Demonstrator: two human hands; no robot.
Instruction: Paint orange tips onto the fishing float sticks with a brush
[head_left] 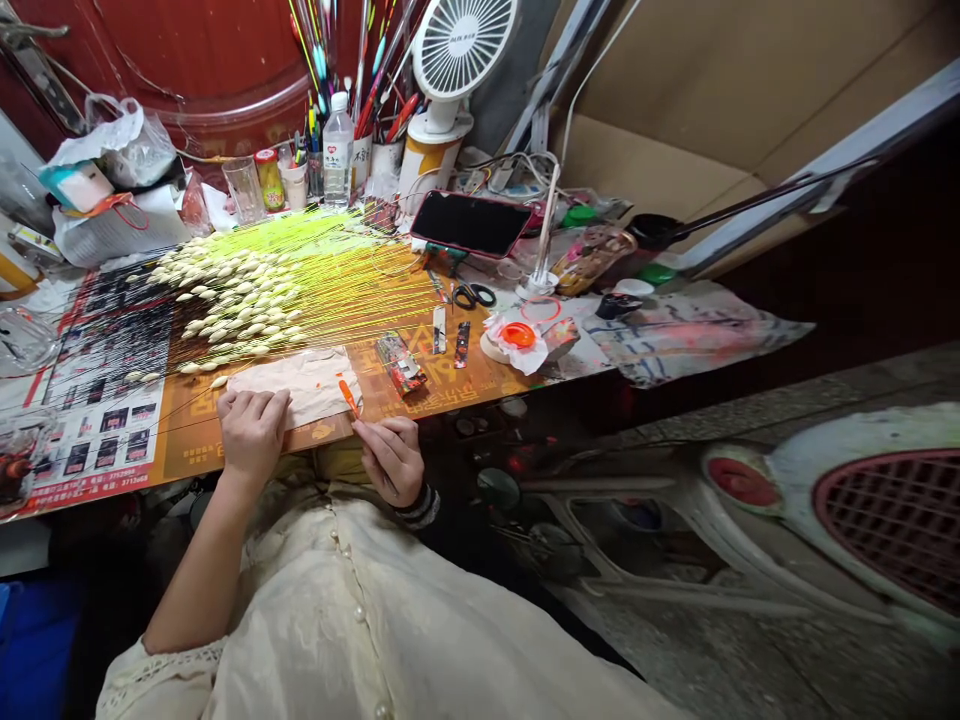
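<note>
My left hand (pixel 253 428) is closed over the left end of a pale cloth (pixel 304 385) at the table's front edge; what its fingers hold, if anything, is hidden. A cream fishing-float body (pixel 217 383) shows just beyond its knuckles. Between the fingertips of my right hand (pixel 391 458) is a slim orange-tipped stick (pixel 348 396), pointing up and left over the cloth. Small orange spots mark the cloth. Behind lies a large spread of cream floats (pixel 251 290) with thin yellow-green stems. A dish of orange paint (pixel 519 336) stands to the right.
Black scissors (pixel 474 296), a small patterned box (pixel 401 363) and a phone (pixel 471 223) on a stand are right of the floats. A white fan (pixel 465 45), a water bottle (pixel 338 150) and cups stand behind. A scooter (pixel 795 500) is at right.
</note>
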